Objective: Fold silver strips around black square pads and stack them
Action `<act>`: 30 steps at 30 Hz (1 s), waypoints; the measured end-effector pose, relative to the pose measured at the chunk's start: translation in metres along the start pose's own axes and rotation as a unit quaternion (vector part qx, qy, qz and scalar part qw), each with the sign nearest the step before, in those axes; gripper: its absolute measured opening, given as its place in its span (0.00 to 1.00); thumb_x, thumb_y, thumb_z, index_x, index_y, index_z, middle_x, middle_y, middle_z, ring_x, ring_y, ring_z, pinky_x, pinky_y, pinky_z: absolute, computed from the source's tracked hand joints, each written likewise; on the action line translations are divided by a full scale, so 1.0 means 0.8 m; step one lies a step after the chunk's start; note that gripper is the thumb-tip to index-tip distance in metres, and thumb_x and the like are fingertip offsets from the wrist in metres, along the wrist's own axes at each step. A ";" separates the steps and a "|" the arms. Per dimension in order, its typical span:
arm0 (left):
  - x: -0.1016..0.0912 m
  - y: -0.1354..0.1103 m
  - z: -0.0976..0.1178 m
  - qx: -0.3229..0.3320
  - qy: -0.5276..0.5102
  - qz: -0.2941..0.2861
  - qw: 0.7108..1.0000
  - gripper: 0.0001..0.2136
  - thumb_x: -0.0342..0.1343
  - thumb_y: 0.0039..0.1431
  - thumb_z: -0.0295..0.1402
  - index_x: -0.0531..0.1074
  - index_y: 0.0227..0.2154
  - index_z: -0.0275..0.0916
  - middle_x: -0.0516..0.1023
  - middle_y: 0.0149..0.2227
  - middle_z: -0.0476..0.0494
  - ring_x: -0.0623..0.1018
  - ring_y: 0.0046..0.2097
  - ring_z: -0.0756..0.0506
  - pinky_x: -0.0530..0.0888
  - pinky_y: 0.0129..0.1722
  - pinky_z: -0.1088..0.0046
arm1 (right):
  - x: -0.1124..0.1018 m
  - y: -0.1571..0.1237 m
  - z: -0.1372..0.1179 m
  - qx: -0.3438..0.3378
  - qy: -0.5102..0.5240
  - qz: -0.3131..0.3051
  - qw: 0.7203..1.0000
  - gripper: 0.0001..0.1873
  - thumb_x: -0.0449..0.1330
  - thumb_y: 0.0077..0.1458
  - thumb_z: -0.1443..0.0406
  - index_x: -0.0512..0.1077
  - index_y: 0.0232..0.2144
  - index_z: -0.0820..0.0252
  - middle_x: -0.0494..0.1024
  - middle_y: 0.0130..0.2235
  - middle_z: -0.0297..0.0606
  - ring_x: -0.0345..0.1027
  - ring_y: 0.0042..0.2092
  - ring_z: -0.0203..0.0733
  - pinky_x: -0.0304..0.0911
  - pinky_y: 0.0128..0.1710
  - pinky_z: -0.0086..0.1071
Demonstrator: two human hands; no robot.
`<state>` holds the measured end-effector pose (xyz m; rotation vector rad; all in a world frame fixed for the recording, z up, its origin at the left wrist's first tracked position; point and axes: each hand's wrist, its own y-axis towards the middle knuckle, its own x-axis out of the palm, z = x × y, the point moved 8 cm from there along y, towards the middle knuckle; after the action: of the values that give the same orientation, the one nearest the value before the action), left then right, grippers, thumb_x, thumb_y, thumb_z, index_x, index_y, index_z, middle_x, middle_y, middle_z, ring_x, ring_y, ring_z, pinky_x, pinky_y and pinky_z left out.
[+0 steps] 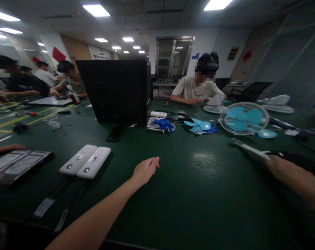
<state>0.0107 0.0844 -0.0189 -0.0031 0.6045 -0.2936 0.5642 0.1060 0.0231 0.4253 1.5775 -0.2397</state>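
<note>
My left hand hovers low over the dark green table, fingers stretched out together, holding nothing. It is nearest to two white power banks lying side by side to its left. My right hand, blurred at the right edge, is closed around a long thin tool with a pale shaft and a black handle. The tool's tip points left toward a white fan with blue blades.
A tall black case stands at mid-table with a dark phone before it. Blue gloves and a loose blue fan blade lie beyond. A person sits opposite. Another person's hand rests by flat trays at left.
</note>
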 end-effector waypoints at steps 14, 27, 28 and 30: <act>0.017 0.003 0.014 0.062 -0.140 -0.078 0.985 0.24 0.44 0.64 0.47 0.64 0.56 0.40 0.77 0.41 0.41 0.75 0.33 0.48 0.70 0.29 0.73 | -0.007 -0.247 -0.358 -0.501 0.077 -0.116 0.854 0.30 0.43 0.62 0.45 0.60 0.60 0.49 0.72 0.51 0.41 0.69 0.44 0.46 0.66 0.42 0.40; 0.021 0.003 0.001 0.004 -0.051 -0.112 0.992 0.14 0.53 0.59 0.41 0.74 0.45 0.41 0.78 0.42 0.43 0.77 0.43 0.44 0.72 0.41 0.66 | -0.001 0.005 -0.066 -0.108 -0.014 0.025 0.994 0.39 0.43 0.59 0.46 0.60 0.61 0.69 0.56 0.62 0.57 0.55 0.59 0.58 0.55 0.53 0.45; 0.022 0.003 0.001 0.006 -0.053 -0.115 0.992 0.14 0.53 0.59 0.41 0.74 0.44 0.41 0.78 0.42 0.43 0.77 0.43 0.44 0.71 0.41 0.67 | -0.002 0.017 -0.025 -0.064 -0.017 0.032 0.997 0.45 0.40 0.59 0.44 0.59 0.60 0.79 0.55 0.61 0.66 0.54 0.59 0.63 0.55 0.51 0.49; 0.024 0.002 0.002 0.005 -0.057 -0.123 0.991 0.15 0.55 0.58 0.41 0.74 0.45 0.41 0.78 0.42 0.44 0.77 0.42 0.44 0.71 0.40 0.67 | 0.001 0.028 0.052 0.007 -0.022 0.046 0.999 0.55 0.33 0.55 0.40 0.60 0.57 0.90 0.56 0.56 0.80 0.54 0.58 0.71 0.54 0.48 0.56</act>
<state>0.0272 0.0803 -0.0286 -0.0850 0.4898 -0.5328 0.6114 0.1098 0.0226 0.4996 1.5107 -0.1892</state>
